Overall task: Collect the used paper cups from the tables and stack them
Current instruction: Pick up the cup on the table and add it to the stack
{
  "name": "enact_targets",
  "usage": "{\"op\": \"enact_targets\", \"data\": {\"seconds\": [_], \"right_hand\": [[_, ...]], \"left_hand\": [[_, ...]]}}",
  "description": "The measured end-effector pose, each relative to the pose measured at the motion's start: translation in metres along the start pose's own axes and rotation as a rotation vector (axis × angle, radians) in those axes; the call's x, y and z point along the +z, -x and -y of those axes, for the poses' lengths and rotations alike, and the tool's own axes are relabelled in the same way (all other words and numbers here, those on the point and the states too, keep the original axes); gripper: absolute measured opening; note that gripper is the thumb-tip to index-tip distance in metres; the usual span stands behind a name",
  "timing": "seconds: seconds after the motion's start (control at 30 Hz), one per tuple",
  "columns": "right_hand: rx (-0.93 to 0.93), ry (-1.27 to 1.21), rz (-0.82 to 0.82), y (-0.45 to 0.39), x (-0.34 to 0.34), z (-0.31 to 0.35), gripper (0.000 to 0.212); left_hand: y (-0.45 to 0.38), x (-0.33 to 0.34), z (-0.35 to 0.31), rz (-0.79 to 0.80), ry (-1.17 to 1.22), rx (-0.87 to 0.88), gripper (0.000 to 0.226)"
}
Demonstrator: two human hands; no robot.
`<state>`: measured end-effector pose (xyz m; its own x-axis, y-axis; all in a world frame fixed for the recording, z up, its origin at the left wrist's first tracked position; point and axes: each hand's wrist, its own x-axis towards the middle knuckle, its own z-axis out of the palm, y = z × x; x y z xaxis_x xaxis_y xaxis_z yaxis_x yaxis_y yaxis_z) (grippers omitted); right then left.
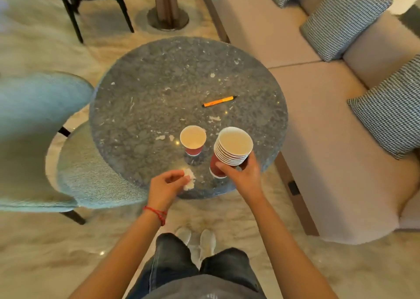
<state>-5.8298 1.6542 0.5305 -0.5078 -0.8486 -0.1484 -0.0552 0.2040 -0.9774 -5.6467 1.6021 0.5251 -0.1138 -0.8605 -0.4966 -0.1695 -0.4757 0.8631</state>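
A single red paper cup with a cream inside stands upright near the front of the round grey stone table. Just right of it, my right hand grips a stack of several nested red cups, tilted a little to the left and held just above the table's front edge. My left hand is at the near edge of the table, its fingers pinched on a crumpled white tissue. The two hands are a short distance apart.
An orange pen lies right of the table's centre. A light blue upholstered chair stands close on the left. A beige sofa with checked cushions runs along the right. Another chair and a column base are beyond.
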Motion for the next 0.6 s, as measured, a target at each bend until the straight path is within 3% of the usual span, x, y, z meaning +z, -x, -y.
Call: {"op": "enact_targets", "data": {"seconds": [0.6], "right_hand": [[-0.061, 0.047, 0.182, -0.091, 0.075, 0.01, 0.066]], "left_hand": [[-0.041, -0.036, -0.013, -0.22, 0.117, -0.03, 0.013]]}}
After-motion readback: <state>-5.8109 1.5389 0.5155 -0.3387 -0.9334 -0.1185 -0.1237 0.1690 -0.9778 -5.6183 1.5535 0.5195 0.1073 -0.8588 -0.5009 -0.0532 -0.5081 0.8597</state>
